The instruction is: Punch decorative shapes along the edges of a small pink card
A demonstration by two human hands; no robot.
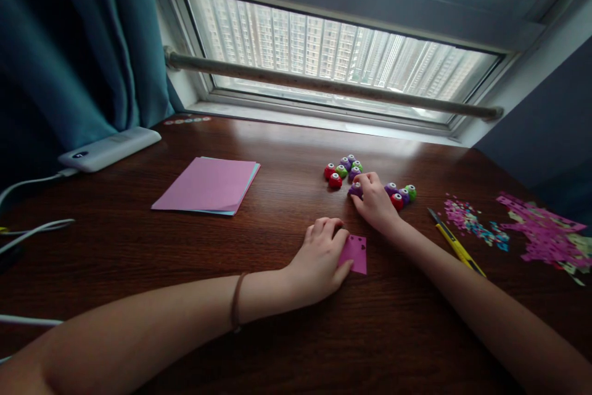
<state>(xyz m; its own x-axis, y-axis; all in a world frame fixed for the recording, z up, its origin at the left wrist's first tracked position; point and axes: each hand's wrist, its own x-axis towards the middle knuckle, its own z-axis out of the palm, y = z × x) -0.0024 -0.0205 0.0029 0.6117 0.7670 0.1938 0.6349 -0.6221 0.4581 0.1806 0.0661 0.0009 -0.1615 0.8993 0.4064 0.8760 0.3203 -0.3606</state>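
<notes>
While the wooden desk [277, 346] fills my view, I see the pink paper stack [208, 185] left of the punches. My left hand [319, 259] presses flat on a small pink paper piece [357, 253]; my right hand [374, 201] pinches a purple punch [355, 190] among the cluster.

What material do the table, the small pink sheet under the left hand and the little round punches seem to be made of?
Table: dark wood or wood veneer, glossy; grain lines and window glare show.
Small pink sheet under the left hand: thin matte paper, probably; flat, with tiny cut-out holes.
Round punches by the right hand: likely shiny coloured plastic, judging by highlights.
</notes>
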